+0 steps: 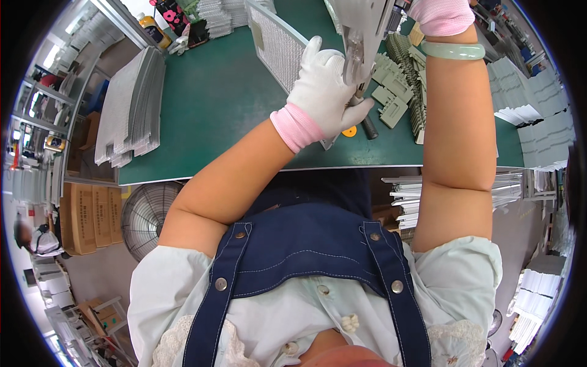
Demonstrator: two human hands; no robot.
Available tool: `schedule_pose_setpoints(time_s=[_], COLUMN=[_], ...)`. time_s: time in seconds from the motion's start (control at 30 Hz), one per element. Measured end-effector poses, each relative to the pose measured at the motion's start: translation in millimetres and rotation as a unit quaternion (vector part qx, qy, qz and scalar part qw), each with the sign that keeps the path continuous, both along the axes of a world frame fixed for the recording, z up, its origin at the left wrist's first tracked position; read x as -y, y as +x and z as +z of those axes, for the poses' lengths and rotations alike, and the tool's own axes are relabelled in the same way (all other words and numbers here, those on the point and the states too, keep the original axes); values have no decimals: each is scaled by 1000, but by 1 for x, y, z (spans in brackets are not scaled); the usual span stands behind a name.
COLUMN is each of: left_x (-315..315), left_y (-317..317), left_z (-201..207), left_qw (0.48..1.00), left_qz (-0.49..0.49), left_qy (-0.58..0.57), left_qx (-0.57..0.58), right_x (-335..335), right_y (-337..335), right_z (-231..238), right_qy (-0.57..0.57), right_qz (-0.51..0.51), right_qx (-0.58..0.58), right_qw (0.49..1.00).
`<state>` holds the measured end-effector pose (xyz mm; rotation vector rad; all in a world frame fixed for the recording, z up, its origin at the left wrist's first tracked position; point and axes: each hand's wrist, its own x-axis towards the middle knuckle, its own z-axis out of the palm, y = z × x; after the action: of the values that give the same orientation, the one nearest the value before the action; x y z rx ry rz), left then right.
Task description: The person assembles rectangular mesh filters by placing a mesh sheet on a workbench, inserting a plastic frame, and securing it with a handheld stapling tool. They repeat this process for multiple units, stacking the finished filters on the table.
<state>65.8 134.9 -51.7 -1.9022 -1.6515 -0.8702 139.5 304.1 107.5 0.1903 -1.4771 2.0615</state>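
Note:
My left hand (323, 92), in a white glove with a pink cuff, grips the edge of a framed mesh panel (278, 52). The panel stands tilted on the green table, beside the metal head of a bench machine (367, 37). My left fingertips and thumb lie close to that machine head, which partly covers them. My right hand (443, 15) reaches to the top edge, right of the machine. Only its pink cuff and a little of the glove show, so its fingers are hidden. Pale green plastic pieces (391, 92) lie on the table between my two arms.
A stack of mesh panels (131, 107) stands at the table's left edge, with more panels (217, 15) at the back. A yellow bottle (153, 29) is at the far left. Stacked white parts (513, 92) line the right side. A floor fan (143, 214) stands below left.

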Motion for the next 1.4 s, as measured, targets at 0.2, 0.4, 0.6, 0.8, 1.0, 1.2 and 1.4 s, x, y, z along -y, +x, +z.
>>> schedule_pose_setpoints(time_s=[0.2,0.4,0.6,0.8,1.0,1.2,1.4], left_x=[3,1,0,0,11,49,70], left_y=[-2,-4,-2,2,3,13,4], left_z=[-4,-5,-3,5,15,41,-71], left_qw=[1000,1000,999,997,998,989,924], left_qz=[5,1,12,-24,-24,-7,-64], left_qy=[-4,-9,-21,-59,-53,-125,-374], left_qx=[-3,0,-33,37,10,-79,-51], right_x=[2,-14,-13,42,67,69,65], right_y=[0,-8,6,30,42,65,63], right_z=[-7,-8,-20,-6,-3,31,30], right_qy=[19,23,-48,70,130,63,101], right_qz=[-65,-99,-37,-69,-175,-264,-369], right_qx=[-49,-52,-9,-120,-216,-135,-108], right_qw=[996,993,998,988,952,953,918])
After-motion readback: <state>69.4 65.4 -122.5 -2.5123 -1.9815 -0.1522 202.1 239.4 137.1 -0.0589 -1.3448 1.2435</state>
